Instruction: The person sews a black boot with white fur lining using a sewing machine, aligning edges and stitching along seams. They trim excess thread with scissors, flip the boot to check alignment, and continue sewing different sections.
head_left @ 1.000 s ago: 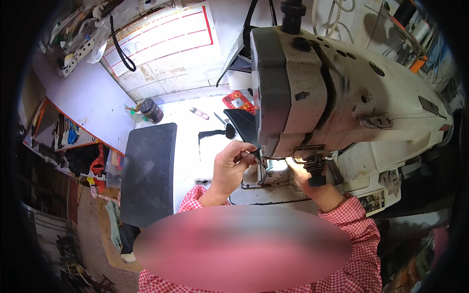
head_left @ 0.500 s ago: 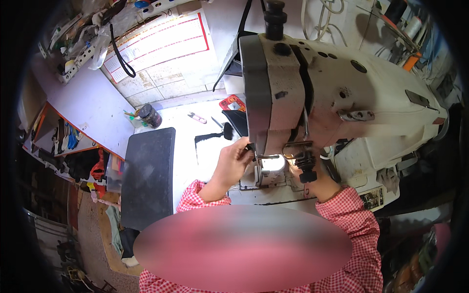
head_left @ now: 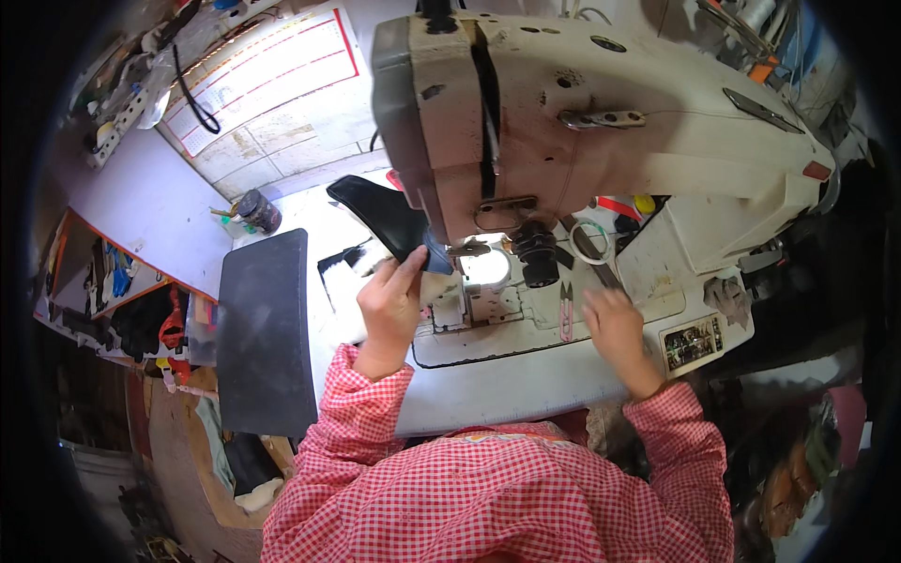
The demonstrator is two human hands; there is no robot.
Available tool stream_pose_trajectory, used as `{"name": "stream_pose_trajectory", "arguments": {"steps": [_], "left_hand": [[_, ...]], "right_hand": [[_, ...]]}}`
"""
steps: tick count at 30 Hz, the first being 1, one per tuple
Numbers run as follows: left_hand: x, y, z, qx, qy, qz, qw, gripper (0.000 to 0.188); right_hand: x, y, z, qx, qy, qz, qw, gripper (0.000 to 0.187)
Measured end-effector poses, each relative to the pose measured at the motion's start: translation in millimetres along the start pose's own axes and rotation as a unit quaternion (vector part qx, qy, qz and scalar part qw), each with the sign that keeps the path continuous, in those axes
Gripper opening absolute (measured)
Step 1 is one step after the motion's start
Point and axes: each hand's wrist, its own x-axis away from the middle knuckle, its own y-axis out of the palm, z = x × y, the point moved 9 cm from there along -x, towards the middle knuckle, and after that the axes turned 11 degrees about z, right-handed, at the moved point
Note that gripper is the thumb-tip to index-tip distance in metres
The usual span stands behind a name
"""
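My left hand (head_left: 387,308) pinches the near end of a curved black leather-like piece (head_left: 375,211), beside the needle area of the sewing machine (head_left: 554,122). The piece stretches away to the far left and has a bluish sheen near my fingers. My right hand (head_left: 615,328) hovers over the right side of the machine bed, fingers loosely bent and a bit blurred, with nothing visible in them. Just left of it lie thread snips with pink handles (head_left: 566,317). A lamp lights the white machine bed (head_left: 526,324) under the head.
On the left lies a dark flat board (head_left: 267,328), with a dark jar (head_left: 258,212) behind it. A pale ring (head_left: 591,241) and a dark strip (head_left: 608,278) rest right of the needle area. A small tray of bits (head_left: 693,343) sits at the right edge.
My view has shifted, so the machine appears farther left and higher. My right hand has come out from behind the machine head toward the right. The black piece now shows at my left hand.
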Motion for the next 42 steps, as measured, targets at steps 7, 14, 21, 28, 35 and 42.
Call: {"name": "stream_pose_trajectory", "arguments": {"steps": [7, 14, 21, 28, 35, 42], "left_hand": [[6.1, -2.6, -1.7, -0.003, -0.043, 0.008, 0.999, 0.032], [3.8, 1.4, -0.8, -0.024, -0.046, -0.013, 0.999, 0.031], [-12.7, -11.1, -26.0, -0.046, -0.062, 0.034, 0.996, 0.03], [3.2, -47.2, -30.3, -0.108, -0.034, 0.029, 0.993, 0.026], [38.7, -50.9, 2.9, -0.156, 0.04, -0.023, 0.987, 0.026], [38.4, -57.4, 3.5, -0.143, 0.017, -0.024, 0.989, 0.031]], "right_hand": [[-0.1, -237.5, 14.7, 0.032, -0.127, 0.488, 0.863, 0.033], [-182.0, -399.7, 360.2, 0.137, 0.225, 0.235, 0.936, 0.045], [-109.1, -347.5, 352.9, -0.127, 0.114, 0.416, 0.893, 0.049], [-67.5, -359.3, 196.1, 0.114, 0.069, 0.561, 0.817, 0.055], [-0.7, 1.7, -18.0, 0.062, -0.09, -0.008, 0.994, 0.064], [7.1, 82.2, -8.9, 0.099, 0.015, -0.1, 0.99, 0.046]]}}
